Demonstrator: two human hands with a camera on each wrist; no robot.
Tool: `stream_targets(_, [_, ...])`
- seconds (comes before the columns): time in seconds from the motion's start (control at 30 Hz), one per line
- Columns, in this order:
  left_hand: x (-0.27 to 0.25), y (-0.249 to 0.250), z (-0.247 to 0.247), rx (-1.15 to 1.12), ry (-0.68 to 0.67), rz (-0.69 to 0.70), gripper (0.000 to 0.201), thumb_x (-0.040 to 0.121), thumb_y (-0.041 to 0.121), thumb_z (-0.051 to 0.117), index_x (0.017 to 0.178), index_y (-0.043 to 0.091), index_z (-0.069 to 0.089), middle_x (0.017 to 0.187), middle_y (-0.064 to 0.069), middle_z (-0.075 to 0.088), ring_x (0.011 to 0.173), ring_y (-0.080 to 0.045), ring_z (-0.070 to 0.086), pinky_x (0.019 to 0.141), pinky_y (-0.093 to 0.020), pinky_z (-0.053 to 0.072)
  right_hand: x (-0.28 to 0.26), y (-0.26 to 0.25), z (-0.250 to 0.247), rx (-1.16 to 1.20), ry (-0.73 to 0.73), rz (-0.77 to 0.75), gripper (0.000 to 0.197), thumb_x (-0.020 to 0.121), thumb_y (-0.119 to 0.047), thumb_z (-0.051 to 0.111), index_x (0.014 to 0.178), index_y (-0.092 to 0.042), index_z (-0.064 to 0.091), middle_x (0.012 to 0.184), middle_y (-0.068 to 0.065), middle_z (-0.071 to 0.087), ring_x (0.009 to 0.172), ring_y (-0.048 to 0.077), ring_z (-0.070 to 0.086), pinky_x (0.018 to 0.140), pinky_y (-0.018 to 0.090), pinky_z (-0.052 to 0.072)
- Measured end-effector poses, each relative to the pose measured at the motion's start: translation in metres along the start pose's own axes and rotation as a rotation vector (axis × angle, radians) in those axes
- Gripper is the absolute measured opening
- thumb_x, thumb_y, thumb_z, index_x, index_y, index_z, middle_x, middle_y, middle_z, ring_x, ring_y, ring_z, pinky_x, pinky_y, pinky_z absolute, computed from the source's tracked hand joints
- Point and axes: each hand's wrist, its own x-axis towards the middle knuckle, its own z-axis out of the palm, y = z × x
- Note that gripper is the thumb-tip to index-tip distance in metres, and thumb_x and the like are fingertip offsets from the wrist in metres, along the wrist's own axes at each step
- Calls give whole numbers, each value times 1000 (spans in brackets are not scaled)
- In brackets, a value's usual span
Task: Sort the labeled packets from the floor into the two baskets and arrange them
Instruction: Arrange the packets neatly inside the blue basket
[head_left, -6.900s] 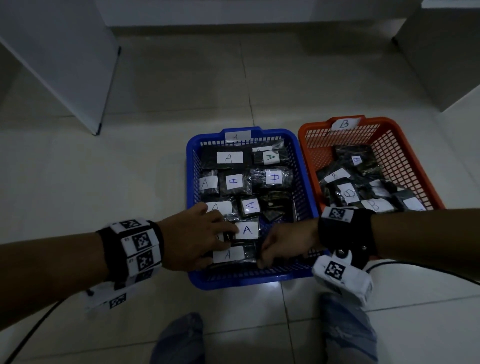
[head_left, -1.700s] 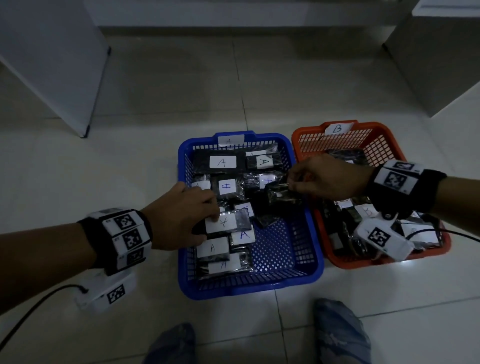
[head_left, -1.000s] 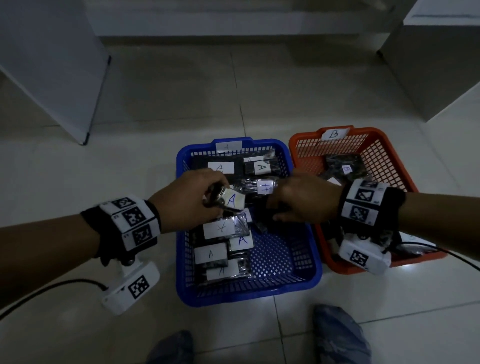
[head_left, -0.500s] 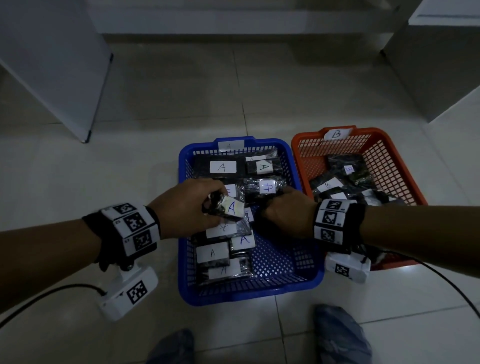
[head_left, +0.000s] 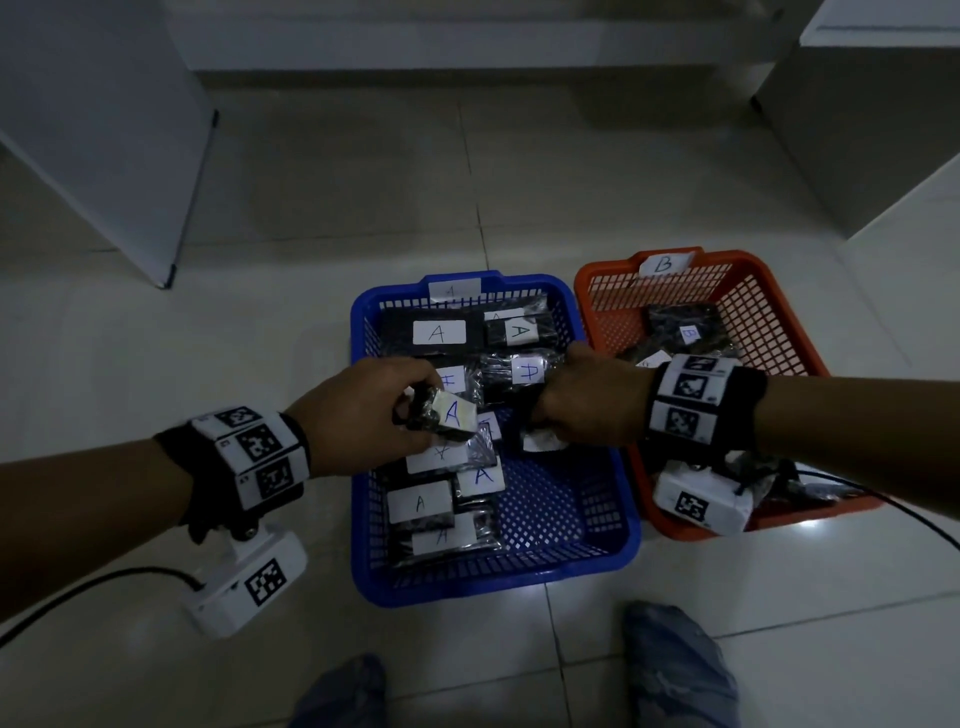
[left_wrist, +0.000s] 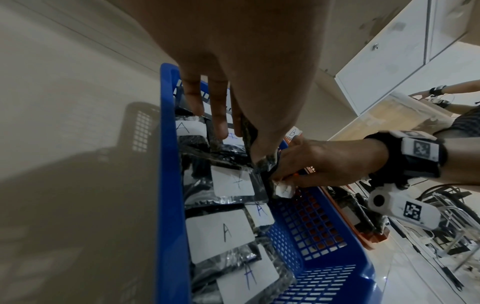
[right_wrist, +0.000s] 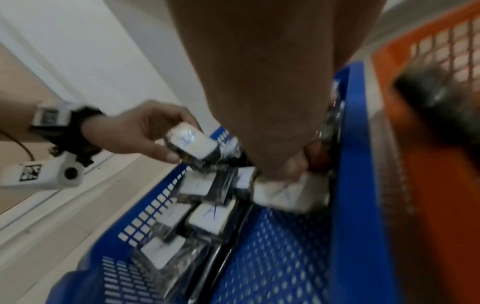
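Over the blue basket (head_left: 363, 519), the left hand (head_left: 358, 410) pinches an A packet (head_left: 447, 415) above the left-side stack; bare mesh lies open at near right. The right hand (head_left: 587, 400) grips a second packet (left_wrist: 284, 190) by the right wall, its label plain only in the wrist views.

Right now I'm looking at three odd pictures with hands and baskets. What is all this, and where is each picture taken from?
No robot here: a person sorts packets by hand. The big picture comes from a camera on their head; the other two come from small cameras strapped under each wrist, looking along the fingers. On the tiled floor stand a blue basket tagged A, with A-labelled packets inside, and beside it an orange basket tagged B. The left hand holds up one dark A packet above the blue basket. The right hand reaches into the blue basket, fingers curled on another packet whose label is hard to read.
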Motion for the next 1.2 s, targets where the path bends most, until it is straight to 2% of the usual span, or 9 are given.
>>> stream_targets(0.17, [1, -2, 2, 2, -5, 24, 36, 79, 28, 81, 109, 26, 63, 100, 12, 65, 83, -3, 62, 73, -37, 57, 12, -12, -3, 9, 66, 47, 22, 101, -27, 50, 108, -16, 67, 104, 7, 71, 95, 27, 66, 98, 41, 41])
stream_targets(0.27, [1, -4, 2, 5, -13, 30, 36, 79, 29, 80, 111, 27, 62, 101, 12, 64, 83, -4, 62, 73, -37, 57, 9, -13, -5, 86, 155, 76, 22, 99, -20, 54, 112, -10, 69, 106, 11, 72, 96, 30, 68, 85, 40, 54])
stream_targets(0.4, [0, -6, 2, -4, -16, 50, 36, 80, 30, 80, 110, 25, 63, 100, 10, 65, 81, -5, 62, 71, -38, 57, -5, -8, -9, 219, 148, 63, 23, 100, -27, 54, 116, -17, 68, 104, 7, 71, 91, 26, 69, 69, 33, 53])
stream_targets(0.57, [-1, -6, 2, -2, -29, 53, 36, 81, 31, 79, 112, 25, 62, 96, 10, 64, 80, -6, 62, 70, -38, 57, -11, -18, -6, 129, -22, 8, 28, 98, -28, 54, 119, -17, 68, 112, 5, 69, 96, 26, 68, 78, 37, 56])
stream_targets(0.67, [-2, -3, 3, 0, -27, 55, 33, 81, 29, 80, 110, 24, 63, 91, 13, 61, 77, -5, 60, 67, -29, 55, -8, -25, -7, 28, 13, 29, 28, 101, -24, 49, 123, -12, 63, 115, 8, 68, 99, 28, 68, 83, 39, 53])
stream_targets(0.73, [-2, -2, 4, 3, -22, 60, 32, 81, 27, 80, 108, 24, 64, 90, 14, 61, 79, -6, 60, 65, -23, 52, -4, -26, -5, -22, 83, 34, 30, 101, -18, 48, 128, -14, 61, 116, 9, 69, 105, 29, 67, 97, 42, 50])
stream_targets(0.83, [-3, -4, 4, 5, -40, 66, 32, 80, 28, 80, 108, 27, 63, 95, 12, 63, 81, -5, 62, 68, -27, 54, 4, -23, 2, -114, 162, 30, 31, 96, -14, 51, 121, -17, 67, 110, 9, 73, 111, 32, 65, 106, 50, 43])
stream_targets(1.0, [-4, -8, 5, -6, -50, 68, 32, 80, 29, 80, 107, 28, 63, 97, 11, 64, 82, -5, 63, 70, -34, 56, 1, -23, -5, -13, 152, 131, 23, 101, -27, 50, 105, -17, 70, 98, 2, 73, 88, 25, 70, 72, 34, 54])
stream_targets(1.2, [-1, -6, 5, 1, -48, 63, 30, 81, 29, 79, 106, 28, 63, 94, 11, 63, 80, -6, 61, 68, -28, 53, 3, -18, -14, 71, 29, 162, 27, 102, -31, 46, 112, -17, 66, 105, 5, 70, 95, 27, 68, 70, 35, 47])
